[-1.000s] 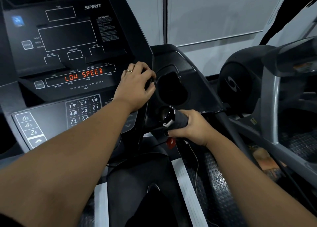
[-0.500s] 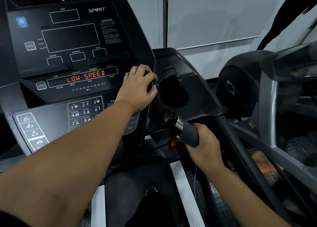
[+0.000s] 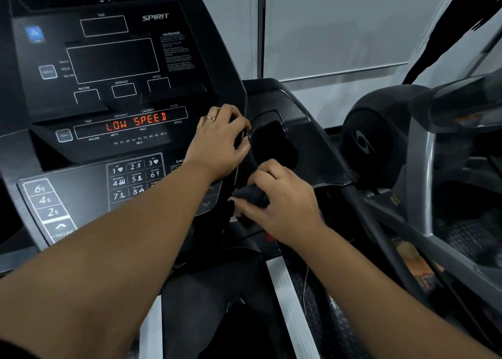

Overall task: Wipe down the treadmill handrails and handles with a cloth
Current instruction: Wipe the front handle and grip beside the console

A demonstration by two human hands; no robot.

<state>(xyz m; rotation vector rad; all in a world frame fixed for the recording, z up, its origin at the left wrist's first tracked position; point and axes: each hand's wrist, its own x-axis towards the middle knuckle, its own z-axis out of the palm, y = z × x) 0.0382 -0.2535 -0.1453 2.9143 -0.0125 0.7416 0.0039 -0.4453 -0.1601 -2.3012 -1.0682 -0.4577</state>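
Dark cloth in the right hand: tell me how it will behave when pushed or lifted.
Probably floppy: the dark cloth is bunched into soft folds under the curled fingers of the right hand. Likely light, since the whole wad fits within that one hand. It should drape and crumple rather than roll or tip, judging by its shapeless outline.

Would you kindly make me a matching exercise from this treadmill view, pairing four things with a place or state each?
Things:
1. left hand
2. right hand
3. dark grey cloth
4. orange-red lit display text

Places or states:
A. reads LOW SPEED
B. bunched up, pinched between fingers
C. grips the right edge of the black treadmill console
D. holds the cloth just below the round black cup holder

Pairs: 1-C, 2-D, 3-B, 4-A
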